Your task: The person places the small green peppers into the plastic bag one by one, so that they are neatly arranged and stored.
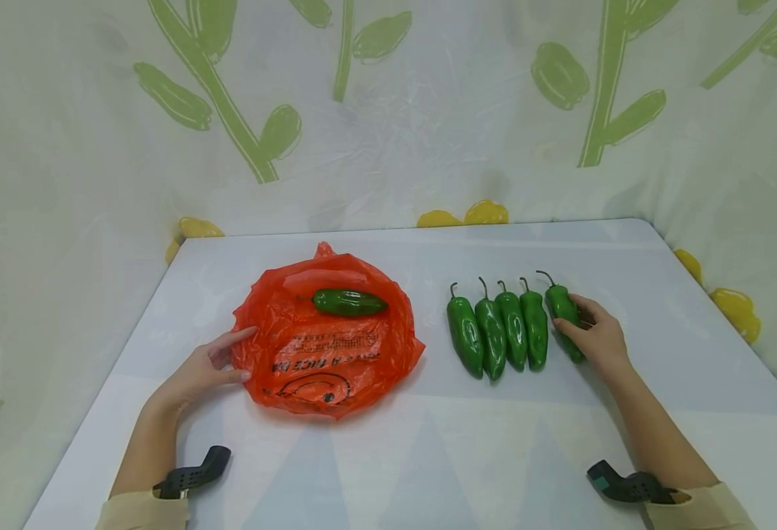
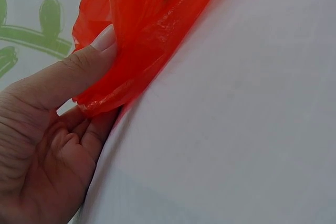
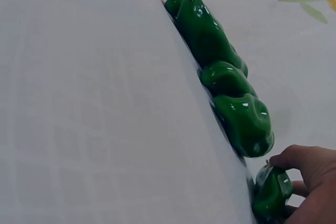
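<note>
A red plastic bag point(image 1: 335, 353) with black print is spread on the table at the left in the head view. One green pepper point(image 1: 349, 302) lies sideways on it. At the bag's left edge my left hand point(image 1: 199, 368) holds the plastic, thumb on one side and the other fingers tucked low beside it, as the left wrist view shows. My right hand point(image 1: 597, 335) grips the rightmost green pepper point(image 1: 563, 309) between thumb and fingers; its stem points away from me. Several glossy green peppers point(image 1: 511, 331) lie side by side just left of it.
The white table point(image 1: 428, 456) has pale triangle shapes along its near part. Behind it hangs a light curtain point(image 1: 455, 132) printed with green leaves and yellow flowers. Each wrist wears a black camera mount point(image 1: 193, 471).
</note>
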`<state>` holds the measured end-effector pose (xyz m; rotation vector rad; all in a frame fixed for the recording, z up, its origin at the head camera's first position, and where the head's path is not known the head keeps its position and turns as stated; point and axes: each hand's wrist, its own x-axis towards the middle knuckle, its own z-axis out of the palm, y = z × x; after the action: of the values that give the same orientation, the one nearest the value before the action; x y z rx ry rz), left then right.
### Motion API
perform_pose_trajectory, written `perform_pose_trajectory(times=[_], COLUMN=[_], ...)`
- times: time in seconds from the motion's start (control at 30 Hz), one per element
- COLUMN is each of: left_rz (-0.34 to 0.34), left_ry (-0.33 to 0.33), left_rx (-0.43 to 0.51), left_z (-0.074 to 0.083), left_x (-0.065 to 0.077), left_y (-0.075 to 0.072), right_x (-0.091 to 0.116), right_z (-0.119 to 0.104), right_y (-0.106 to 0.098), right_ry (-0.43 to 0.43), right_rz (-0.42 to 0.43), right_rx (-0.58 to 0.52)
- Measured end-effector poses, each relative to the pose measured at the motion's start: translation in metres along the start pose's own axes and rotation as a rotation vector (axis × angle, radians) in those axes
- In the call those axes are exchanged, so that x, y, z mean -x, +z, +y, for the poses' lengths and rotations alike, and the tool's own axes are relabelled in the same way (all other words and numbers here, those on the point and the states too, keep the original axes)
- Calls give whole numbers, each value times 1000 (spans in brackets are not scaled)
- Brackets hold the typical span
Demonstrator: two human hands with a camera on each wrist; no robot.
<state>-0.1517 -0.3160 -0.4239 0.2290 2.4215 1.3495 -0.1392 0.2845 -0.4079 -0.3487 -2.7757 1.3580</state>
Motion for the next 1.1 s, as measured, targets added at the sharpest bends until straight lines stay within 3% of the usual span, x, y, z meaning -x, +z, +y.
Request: perform_pose_trajectory(times=[0.33, 0.7, 0.87, 1.1], left_rz=[-1, -4, -5, 3], left_ry=[5, 4, -6, -3], left_rx=[-1, 4, -8, 2], left_z=[-1, -2, -2, -1], left_x=[-1, 0, 3, 2], left_y=[0, 0, 1, -1], right_x=[1, 5, 11, 17], right_z=[-5, -15, -23, -31], right_y=[-3, -4, -3, 1], right_ry=[84, 79, 40, -84], right_rz=[54, 91, 99, 115], right_rx=[-97, -120, -102, -67])
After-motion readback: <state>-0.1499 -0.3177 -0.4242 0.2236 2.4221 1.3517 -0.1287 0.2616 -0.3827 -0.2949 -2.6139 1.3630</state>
